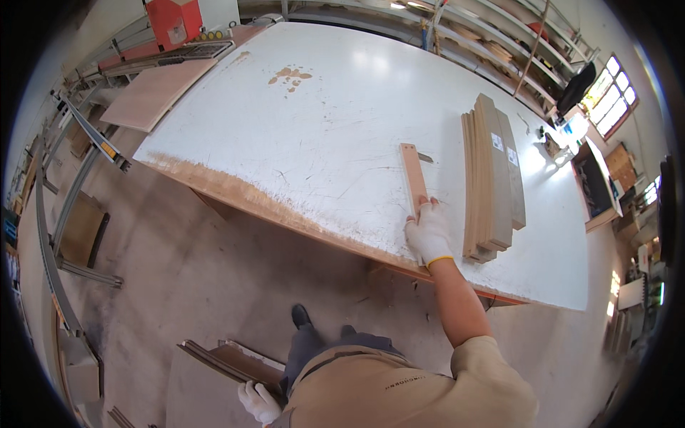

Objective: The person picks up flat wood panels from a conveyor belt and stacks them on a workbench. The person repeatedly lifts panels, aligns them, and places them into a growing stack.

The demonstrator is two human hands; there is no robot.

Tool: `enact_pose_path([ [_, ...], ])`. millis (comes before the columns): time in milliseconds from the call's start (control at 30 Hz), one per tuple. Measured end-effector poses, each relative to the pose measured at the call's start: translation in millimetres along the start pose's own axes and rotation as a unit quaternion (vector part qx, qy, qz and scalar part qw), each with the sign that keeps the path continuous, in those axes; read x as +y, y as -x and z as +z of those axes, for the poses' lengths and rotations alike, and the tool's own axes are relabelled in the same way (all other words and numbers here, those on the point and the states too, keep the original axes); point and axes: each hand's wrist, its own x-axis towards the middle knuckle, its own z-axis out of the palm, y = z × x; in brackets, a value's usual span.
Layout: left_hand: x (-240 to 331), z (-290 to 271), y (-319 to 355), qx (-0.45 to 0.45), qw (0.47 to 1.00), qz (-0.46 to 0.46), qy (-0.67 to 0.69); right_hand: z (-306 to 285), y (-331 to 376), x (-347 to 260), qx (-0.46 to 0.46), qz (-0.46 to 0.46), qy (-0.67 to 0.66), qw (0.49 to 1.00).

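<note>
Right hand (428, 234), in a white work glove, stretched forward over the near edge of the white worktable (321, 107), fingers laid out along the near end of a narrow wooden strip (413, 175) — resting on top of it rather than clenched; whether the thumb hooks under its edge cannot be told. Strip lying flat on the tabletop, pointing away from the body, well inside the edge and just left of a stack of longer wooden slats (492, 178), apart from it. Small dark metal piece (425, 158) at the strip's far end, too small to identify. Left hand (258, 401), also gloved, low by the hip and below table height, fingers curled around the edge of thin dark panels (221, 360) that stand on end above the concrete floor (178, 271). Pale board (158, 93) overhanging the table's far left corner, next to a red machine (173, 21). Step in hand, judging by posture: setting down or steadying the single strip on the table while the panels are kept upright with the other hand. Next move likely to call for a firm closing of the fingers around the strip's end — or a clean lift-off — without nudging it into the slat stack, and for continued support of the panels.
</note>
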Motion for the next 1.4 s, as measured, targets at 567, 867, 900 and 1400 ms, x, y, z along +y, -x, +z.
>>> enact_pose_path([
  [567, -104.3, -26.5, -193.7, 0.233, 0.945, -0.204, -0.107, 80.3, -28.7, -94.5, 0.028, -0.017, -0.126, 0.991],
  [867, -95.5, -34.9, -194.9, 0.208, 0.952, -0.208, -0.084, 106.3, -87.1, -203.1, -0.003, -0.103, -0.038, 0.994],
  [900, -95.7, -34.7, -193.6, 0.208, 0.952, -0.211, -0.081, 107.5, -89.1, -209.9, -0.009, -0.098, -0.037, 0.994],
  [1400, -95.4, -34.8, -192.6, 0.204, 0.953, -0.216, -0.061, 113.0, -93.0, -220.0, -0.002, -0.134, 0.017, 0.991],
])
